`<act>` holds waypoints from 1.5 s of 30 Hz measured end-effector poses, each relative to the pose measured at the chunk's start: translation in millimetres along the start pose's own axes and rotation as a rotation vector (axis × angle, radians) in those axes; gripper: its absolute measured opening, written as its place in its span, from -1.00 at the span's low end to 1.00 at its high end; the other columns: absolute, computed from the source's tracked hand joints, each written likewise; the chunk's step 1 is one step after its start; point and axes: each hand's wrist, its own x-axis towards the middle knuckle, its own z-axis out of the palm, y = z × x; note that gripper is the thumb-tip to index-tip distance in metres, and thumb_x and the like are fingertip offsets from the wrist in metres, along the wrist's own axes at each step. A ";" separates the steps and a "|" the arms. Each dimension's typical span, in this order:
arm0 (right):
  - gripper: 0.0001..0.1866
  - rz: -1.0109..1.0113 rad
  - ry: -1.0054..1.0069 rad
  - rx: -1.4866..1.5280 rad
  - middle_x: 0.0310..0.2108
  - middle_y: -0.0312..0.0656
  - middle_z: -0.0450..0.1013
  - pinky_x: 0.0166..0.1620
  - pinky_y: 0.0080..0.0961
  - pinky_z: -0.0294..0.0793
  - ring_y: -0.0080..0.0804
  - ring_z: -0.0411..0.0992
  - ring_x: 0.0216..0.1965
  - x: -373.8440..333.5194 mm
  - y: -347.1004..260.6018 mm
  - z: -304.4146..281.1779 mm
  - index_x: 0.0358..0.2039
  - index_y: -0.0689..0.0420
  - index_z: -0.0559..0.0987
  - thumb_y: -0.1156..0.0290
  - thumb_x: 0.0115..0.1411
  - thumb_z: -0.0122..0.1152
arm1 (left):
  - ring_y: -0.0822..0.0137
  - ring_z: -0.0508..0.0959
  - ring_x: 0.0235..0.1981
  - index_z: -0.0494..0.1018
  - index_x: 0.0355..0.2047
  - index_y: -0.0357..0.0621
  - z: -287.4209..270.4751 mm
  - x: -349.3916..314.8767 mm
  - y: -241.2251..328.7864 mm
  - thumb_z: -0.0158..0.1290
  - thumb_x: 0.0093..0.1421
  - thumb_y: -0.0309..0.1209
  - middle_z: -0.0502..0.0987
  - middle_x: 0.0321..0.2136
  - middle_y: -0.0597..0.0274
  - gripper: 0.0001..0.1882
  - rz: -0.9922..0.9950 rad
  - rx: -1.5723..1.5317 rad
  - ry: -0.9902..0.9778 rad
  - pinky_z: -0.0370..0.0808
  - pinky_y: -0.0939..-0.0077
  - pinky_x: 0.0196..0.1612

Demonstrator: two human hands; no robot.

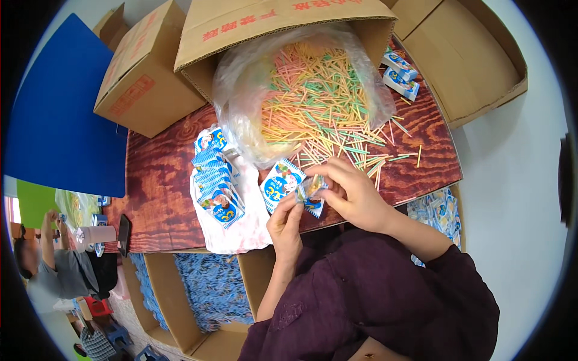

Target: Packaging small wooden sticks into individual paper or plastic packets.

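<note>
Both hands meet at the table's near edge over a small, partly clear packet point(311, 188). My left hand point(286, 227) pinches its lower left side, and my right hand point(355, 194) grips its right side with bent fingers. What lies inside the packet is too small to make out. Just behind it, a blue-and-white packet point(278, 185) lies flat. To the left, several similar packets point(220, 194) overlap in a row on a white cloth point(253, 227). Beyond my hands, thin pastel sticks point(319, 90) spill from a clear plastic bag point(238, 84) onto the table.
A tipped cardboard box point(265, 27) holds the bag. Another closed carton point(144, 75) stands left; an open one point(466, 54) stands right. Below the table's edge, a carton holds many blue packets point(211, 292). Far left are a pink cup point(101, 233), a phone point(124, 231) and another person point(63, 265).
</note>
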 end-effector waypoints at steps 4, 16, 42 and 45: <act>-0.52 -0.275 0.048 -0.110 -0.28 -0.10 0.38 -0.23 -0.43 0.38 -0.26 0.41 -0.31 -5.2 10.1 13.6 0.08 0.15 0.41 0.64 0.09 0.05 | 0.43 0.48 -0.08 0.46 -0.09 -0.34 2.5 -2.0 15.9 0.01 0.23 -0.63 0.51 -0.09 0.15 -0.76 -0.149 -0.158 -0.107 0.39 0.53 0.04; -0.43 -0.278 -0.165 0.035 -0.23 -0.17 0.39 -0.29 -0.48 0.33 -0.38 0.34 -0.37 1.5 -8.9 22.3 0.14 0.13 0.36 0.68 0.05 0.04 | 0.44 0.46 -0.14 0.48 -0.31 -0.29 -17.0 5.8 47.6 0.04 0.18 -0.64 0.47 -0.14 0.19 -0.92 0.006 -0.210 -0.115 0.40 0.56 -0.04; -0.81 0.086 -0.242 0.302 -0.40 -0.23 0.50 -0.35 -0.56 0.39 -0.56 0.40 -0.47 -12.7 31.3 37.5 -0.17 0.24 0.53 0.54 0.20 0.08 | 0.23 0.22 0.20 0.33 -0.21 -0.29 -92.0 54.6 26.6 0.13 0.17 -0.53 0.20 0.16 0.02 -0.77 0.289 0.419 0.509 0.19 0.36 0.20; -0.82 -0.055 -0.202 0.284 -0.40 -0.22 0.50 -0.35 -0.55 0.38 -0.55 0.40 -0.46 -13.4 34.2 42.3 -0.18 0.24 0.53 0.54 0.20 0.08 | 0.11 0.18 0.25 0.20 0.07 -0.30 -100.7 58.2 17.7 0.16 0.11 -0.52 0.15 0.23 -0.08 -0.45 0.417 0.533 0.447 0.04 0.25 0.29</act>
